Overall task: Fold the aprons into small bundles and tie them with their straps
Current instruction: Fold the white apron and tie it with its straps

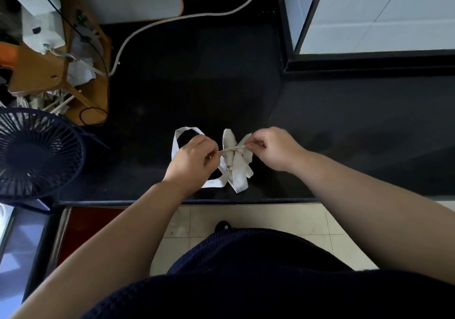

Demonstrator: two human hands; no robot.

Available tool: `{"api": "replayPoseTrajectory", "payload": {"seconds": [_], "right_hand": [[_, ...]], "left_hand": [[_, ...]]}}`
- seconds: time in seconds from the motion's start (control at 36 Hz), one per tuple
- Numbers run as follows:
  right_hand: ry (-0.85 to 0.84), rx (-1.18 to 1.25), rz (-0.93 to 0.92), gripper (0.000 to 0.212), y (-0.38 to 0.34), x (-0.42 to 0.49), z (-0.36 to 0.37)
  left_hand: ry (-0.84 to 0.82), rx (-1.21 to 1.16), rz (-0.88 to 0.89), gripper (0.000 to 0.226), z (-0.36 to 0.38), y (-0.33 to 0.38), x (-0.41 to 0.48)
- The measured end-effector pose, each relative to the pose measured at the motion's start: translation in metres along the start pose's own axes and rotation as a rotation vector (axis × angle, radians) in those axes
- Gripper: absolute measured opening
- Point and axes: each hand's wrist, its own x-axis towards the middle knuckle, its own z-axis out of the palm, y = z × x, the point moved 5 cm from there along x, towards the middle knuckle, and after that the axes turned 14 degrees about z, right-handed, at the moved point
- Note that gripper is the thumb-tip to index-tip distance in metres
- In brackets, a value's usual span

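Note:
A small bundle of a folded beige apron (237,171) lies on the black counter (197,84) near its front edge. A thin strap (232,149) is cinched around the bundle's middle. My left hand (194,161) pinches one end of that strap on the left side. My right hand (273,146) pinches the other end on the right side. The strap is taut between both hands. A wider white strap loop (183,131) trails from the bundle to the left, partly hidden under my left hand.
A dark blue fan (37,151) stands at the left edge. Behind it a wooden rack (61,72) holds papers and cables. A white cable (172,20) runs across the back of the counter. A raised black ledge (369,65) is at the right.

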Motion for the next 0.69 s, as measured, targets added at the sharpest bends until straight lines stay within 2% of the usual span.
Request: {"api": "replayPoseTrajectory", "payload": {"seconds": [0.08, 0.11, 0.17, 0.28, 0.36, 0.44, 0.69], "right_hand": [[-0.095, 0.052, 0.042, 0.012, 0.0, 0.001, 0.003], [-0.123, 0.079, 0.058, 0.011, 0.001, 0.001, 0.006], [-0.178, 0.159, 0.094, 0.01, 0.004, -0.001, 0.011], [-0.192, 0.256, 0.134, 0.013, 0.005, -0.002, 0.013], [-0.091, 0.033, 0.068, 0.014, 0.001, -0.001, 0.011], [0.048, -0.225, -0.027, 0.026, -0.006, 0.0, 0.007], [0.041, -0.263, -0.104, 0.022, -0.018, 0.0, 0.003]], "left_hand": [[-0.093, -0.095, -0.125, 0.01, 0.002, -0.01, 0.002], [-0.111, -0.157, -0.168, 0.013, 0.003, -0.011, 0.002], [-0.101, -0.263, -0.24, 0.033, 0.006, -0.011, 0.002], [0.002, -0.29, -0.157, 0.012, 0.004, -0.002, 0.006], [-0.027, -0.246, -0.116, 0.01, 0.004, 0.001, 0.01], [-0.054, -0.248, -0.113, 0.013, 0.003, 0.001, 0.014], [-0.056, -0.297, -0.077, 0.026, 0.006, 0.0, 0.019]]}}
